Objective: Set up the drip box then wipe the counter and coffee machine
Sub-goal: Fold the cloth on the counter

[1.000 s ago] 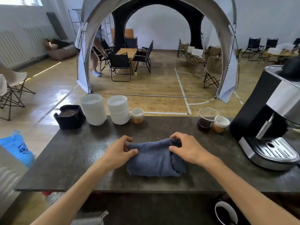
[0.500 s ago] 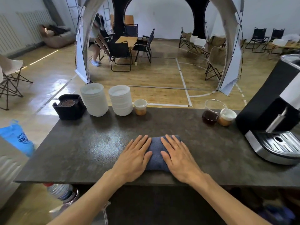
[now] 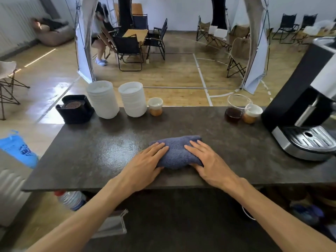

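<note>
A person's two bare hands press flat on a folded blue-grey cloth (image 3: 177, 151) lying on a dark stone desk (image 3: 91, 151), near the middle of its near edge. The left hand (image 3: 145, 163) covers the cloth's left end and the right hand (image 3: 209, 160) its right end; the fingers (image 3: 195, 145) of both are straight and spread, resting on top rather than gripping. The step in hand looks like wiping the desk. To do it well, keep both palms flat with even downward pressure, slide the cloth in long overlapping passes from the near edge toward the far edge, and steer short of the items standing there. Along the far edge, from the left corner, stand a black drip box (image 3: 75, 110), two stacks of white cups (image 3: 102, 99), and a small cup (image 3: 155, 107); further right are a glass of dark liquid (image 3: 235, 110) and another small cup (image 3: 251, 113). The coffee machine (image 3: 305, 110) stands at the right edge, well apart from the cloth, its metal drip tray (image 3: 311, 139) facing the person. The machine's top and right side are cut off by the frame, so its spout and controls cannot be seen. The underside of the cloth is hidden, and whether the desk is wet or merely shiny is hard to tell. What the drip box holds is too small to make out.
</note>
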Motion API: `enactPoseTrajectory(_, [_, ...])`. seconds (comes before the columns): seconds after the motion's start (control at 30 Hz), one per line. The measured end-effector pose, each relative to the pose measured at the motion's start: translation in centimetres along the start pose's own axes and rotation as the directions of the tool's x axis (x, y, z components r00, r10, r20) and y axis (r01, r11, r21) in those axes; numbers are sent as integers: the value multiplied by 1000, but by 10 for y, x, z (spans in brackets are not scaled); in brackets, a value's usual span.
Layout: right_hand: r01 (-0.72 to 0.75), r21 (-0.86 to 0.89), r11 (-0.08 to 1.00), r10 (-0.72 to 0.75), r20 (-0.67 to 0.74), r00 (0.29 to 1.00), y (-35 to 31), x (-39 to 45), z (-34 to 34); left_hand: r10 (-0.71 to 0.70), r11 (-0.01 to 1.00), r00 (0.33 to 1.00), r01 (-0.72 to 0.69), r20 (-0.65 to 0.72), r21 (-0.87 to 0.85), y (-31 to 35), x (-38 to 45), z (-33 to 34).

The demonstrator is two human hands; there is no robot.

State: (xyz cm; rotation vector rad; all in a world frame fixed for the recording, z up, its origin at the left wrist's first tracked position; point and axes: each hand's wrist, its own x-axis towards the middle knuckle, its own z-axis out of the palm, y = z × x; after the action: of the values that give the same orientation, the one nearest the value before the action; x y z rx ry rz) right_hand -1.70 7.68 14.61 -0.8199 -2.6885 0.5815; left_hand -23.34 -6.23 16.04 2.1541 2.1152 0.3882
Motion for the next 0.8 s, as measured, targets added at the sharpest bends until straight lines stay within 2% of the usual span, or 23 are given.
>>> enactPoseTrajectory(0.17, [-2,0,1000,2,-49,999,-20,-29,-3,-22,998,998,20,-51,-53,22,-22,3])
enactPoseTrajectory(0.33, [80,-126,989,-89,-72,993,-37,-105,1,44,996,995,-51,-85,-73,57,-81,18])
enactPoseTrajectory(0.43, [84,-62,995,-88,-76,993,-36,-140,9,65,992,992,-77,-112,-102,76,-109,35])
enactPoseTrajectory(0.63, [10,-69,998,2,179,984,-6,-161,77,35,996,999,-32,36,-89,66,-124,109])
enactPoseTrajectory(0.8, [-58,-107,993,81,228,970,22,-131,135,-67,983,991,86,117,-163,35,-103,168])
